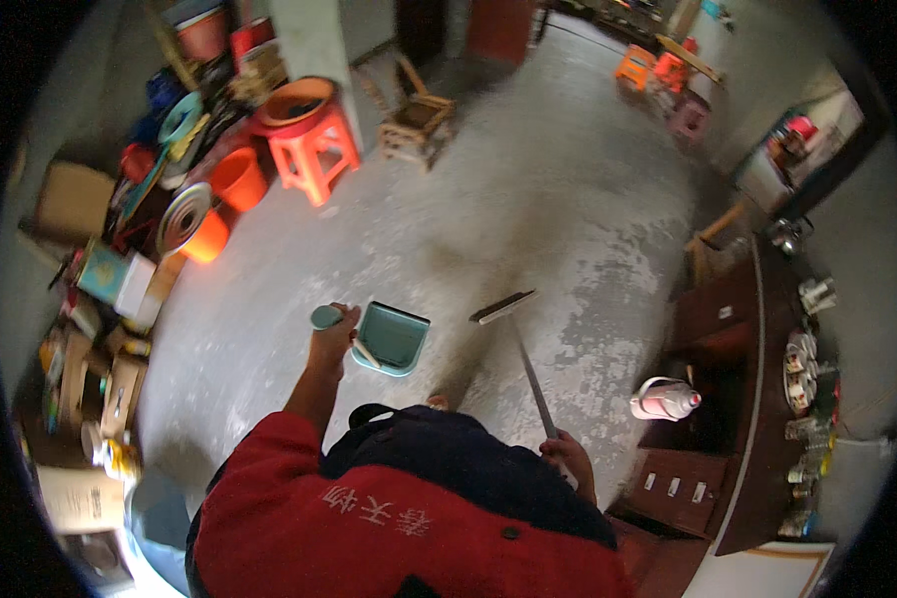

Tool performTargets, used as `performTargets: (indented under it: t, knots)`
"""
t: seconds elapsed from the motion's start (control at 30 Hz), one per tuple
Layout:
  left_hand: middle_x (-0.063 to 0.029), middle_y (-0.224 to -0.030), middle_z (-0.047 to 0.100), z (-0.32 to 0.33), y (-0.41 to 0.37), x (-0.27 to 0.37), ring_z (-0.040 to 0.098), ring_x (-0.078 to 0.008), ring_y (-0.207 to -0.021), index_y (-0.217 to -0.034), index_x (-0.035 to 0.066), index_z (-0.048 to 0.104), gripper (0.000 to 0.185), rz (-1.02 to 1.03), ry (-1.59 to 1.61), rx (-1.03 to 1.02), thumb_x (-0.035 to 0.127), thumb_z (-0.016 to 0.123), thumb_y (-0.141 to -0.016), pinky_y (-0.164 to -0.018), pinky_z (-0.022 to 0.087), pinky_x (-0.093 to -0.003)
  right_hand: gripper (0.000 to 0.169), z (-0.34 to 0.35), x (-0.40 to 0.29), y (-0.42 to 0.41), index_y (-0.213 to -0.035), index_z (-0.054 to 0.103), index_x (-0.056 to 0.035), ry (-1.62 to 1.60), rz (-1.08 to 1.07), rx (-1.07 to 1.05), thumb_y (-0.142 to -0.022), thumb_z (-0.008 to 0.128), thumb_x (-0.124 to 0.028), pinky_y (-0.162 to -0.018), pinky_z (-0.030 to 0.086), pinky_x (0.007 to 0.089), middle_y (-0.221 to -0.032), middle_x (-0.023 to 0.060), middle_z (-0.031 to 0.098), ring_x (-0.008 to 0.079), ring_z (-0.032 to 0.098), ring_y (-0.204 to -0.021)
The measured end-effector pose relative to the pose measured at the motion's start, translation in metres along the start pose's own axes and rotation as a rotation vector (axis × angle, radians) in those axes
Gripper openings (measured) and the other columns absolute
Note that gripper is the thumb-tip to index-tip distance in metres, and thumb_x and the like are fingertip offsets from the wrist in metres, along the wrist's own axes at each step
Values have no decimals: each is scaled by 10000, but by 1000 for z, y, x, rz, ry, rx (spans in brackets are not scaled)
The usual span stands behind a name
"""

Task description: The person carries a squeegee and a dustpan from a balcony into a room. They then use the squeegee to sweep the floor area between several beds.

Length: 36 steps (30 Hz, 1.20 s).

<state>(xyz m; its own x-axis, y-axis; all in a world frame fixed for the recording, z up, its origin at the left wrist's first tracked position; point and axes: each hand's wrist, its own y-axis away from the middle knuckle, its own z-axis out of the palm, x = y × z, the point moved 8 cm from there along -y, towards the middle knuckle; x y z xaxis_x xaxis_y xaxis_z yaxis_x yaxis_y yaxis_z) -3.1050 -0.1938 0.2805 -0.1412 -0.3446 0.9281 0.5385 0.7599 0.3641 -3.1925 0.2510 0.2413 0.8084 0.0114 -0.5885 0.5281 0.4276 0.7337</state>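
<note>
My left hand [338, 336], at the centre left, grips the handle of a green long-handled dustpan [394, 338]. The handle's round green end [326, 318] sticks out above my fist, and the pan lies just right of the hand. My right hand [566, 456], low and right of centre, is closed around the grey pole of a broom [536, 385]. The broom's head [503, 306], with dark bristles, is at the floor to the right of the dustpan, apart from it. Whether the pan touches the floor cannot be told.
Orange buckets [240, 180], an orange plastic stool [314, 153] with a basin on top, and boxes line the left side. A wooden chair [417, 123] stands beyond. On the right are a dark wooden cabinet [688, 489] and a pink thermos flask [665, 398]. Small stools [635, 67] stand far off.
</note>
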Motion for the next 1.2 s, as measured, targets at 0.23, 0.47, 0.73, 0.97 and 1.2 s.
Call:
performTargets:
  t: [0.23,0.47,0.73,0.97,1.2]
  knots:
    - [21,-627,472,194,-127,61,413,-64,-486,-707,130,488,164,-18,-5,-127,175,633,-768,-429,297,-208,244,-46,-134,-75,-1013,381,-40,-415,-118,7,-794,488,-37,-365,337,210,-680,36,447,80,401,-444]
    - [26,-614,478,391,-231,99,380,-70,-469,-703,134,494,146,1,84,-108,168,624,-759,-441,288,-206,289,-122,-318,-203,-1032,354,-40,-337,-152,-16,-831,536,-138,-354,328,245,-689,55,441,106,394,-433]
    - [67,-595,435,562,-349,148,358,-35,-455,-750,149,543,96,26,75,-90,135,638,-745,-402,271,-171,296,-169,-536,-319,-992,402,-25,-153,-97,2,-772,580,-115,-339,359,227,-661,46,481,93,436,-429]
    - [48,-629,500,743,-474,177,392,-30,-460,-749,135,534,111,73,-12,-188,132,644,-763,-410,303,-164,248,-197,-679,-429,-962,417,-33,-222,-162,-18,-791,564,-137,-357,364,219,-666,34,477,86,445,-454]
    - [36,-601,467,936,-618,207,401,-45,-484,-739,119,515,114,47,-123,-325,145,622,-768,-408,289,-188,256,-250,-812,-532,-972,386,-38,-144,-114,110,-813,558,-141,-412,334,231,-680,36,464,89,439,-491]
